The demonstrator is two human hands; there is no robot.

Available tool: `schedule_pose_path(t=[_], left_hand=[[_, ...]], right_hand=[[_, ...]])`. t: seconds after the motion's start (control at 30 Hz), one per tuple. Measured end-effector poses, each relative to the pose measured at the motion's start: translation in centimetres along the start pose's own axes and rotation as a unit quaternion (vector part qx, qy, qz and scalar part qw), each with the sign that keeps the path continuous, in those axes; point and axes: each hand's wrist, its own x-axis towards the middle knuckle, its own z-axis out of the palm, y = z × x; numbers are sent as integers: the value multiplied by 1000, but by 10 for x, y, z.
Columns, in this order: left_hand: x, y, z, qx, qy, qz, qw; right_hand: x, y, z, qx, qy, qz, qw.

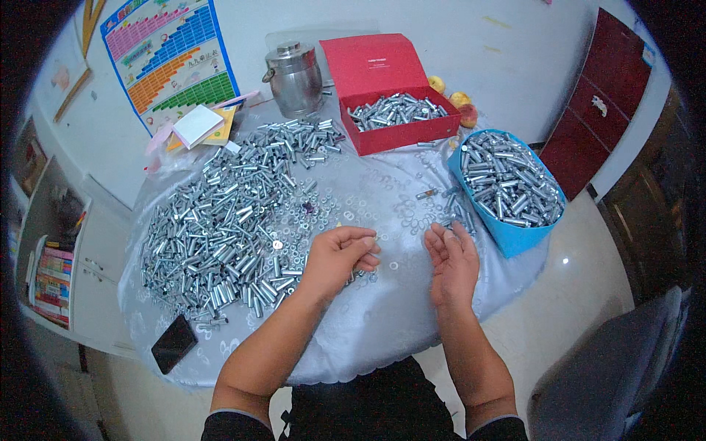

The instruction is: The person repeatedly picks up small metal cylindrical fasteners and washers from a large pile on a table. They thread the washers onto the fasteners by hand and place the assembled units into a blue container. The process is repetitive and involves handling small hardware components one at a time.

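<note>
My left hand [340,259] is over the middle of the table, its fingers curled and thumb and forefinger together; anything pinched there is too small to make out. Beneath and beside it lie scattered small washers and nuts [298,252]. A large heap of silvery metal sleeves and bolts [220,220] spreads to its left. My right hand [451,266] is held palm inward with loosely bent fingers apart, nothing visible in it. Just beyond its fingertips lie a few assembled expansion bolts [457,212], next to a blue bin [507,239] full of similar bolts [515,184].
A red box [401,137] with its lid raised holds more metal bolts at the back. Near it stand a steel pot [294,81] and several fruits [461,99]. Papers [197,126] lie at the back left. A black phone [174,344] rests by the table's front left edge.
</note>
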Motion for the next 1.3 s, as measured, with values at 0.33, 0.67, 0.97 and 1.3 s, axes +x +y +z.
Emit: schedule_pose_path(t=[0.33,0.67,0.97,1.3], left_hand=[[-20,30,-68,10,178,75,981],[-29,18,-110,132,247,99,955],[-37,11,-104,572,74,179,797],[-40,16,-99,615,32,105,781]], right_hand=[[-5,28,66,-101,-138,16,985],[8,85,124,-338,-342,-53,875],[11,83,113,-515,-427,-104,736],[19,86,117,-511,-344,-103,781]])
